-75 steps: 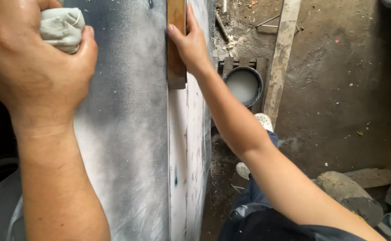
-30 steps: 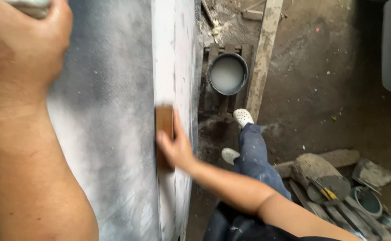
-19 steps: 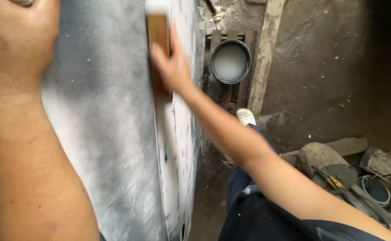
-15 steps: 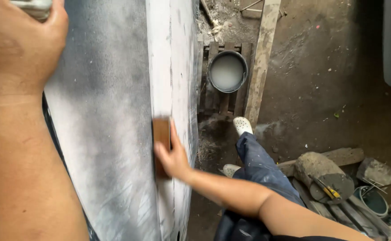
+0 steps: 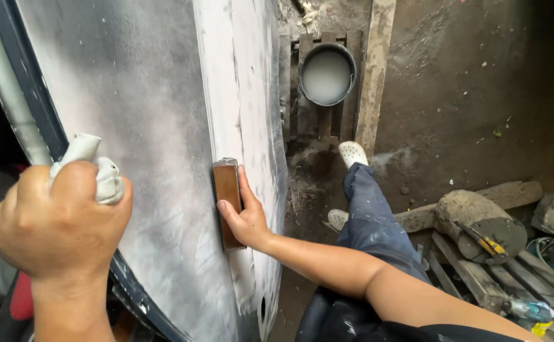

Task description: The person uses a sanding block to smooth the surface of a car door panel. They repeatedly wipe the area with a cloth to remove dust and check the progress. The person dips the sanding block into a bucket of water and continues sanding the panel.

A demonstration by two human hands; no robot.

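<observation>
One brown sanding block (image 5: pixel 227 202) lies flat against the grey, dusty car panel (image 5: pixel 156 126), on the pale filler strip along its ridge — the right hand (image 5: pixel 246 218) presses it there, fingers laid along its edge, holding it to the metal. The left hand (image 5: pixel 58 225) is clenched tight around one whitish rag (image 5: pixel 93 168) at the panel's dark edge. Down on the dirt floor sit one bucket (image 5: pixel 326 73) of cloudy liquid and two white clogs (image 5: pixel 354 152).
</observation>
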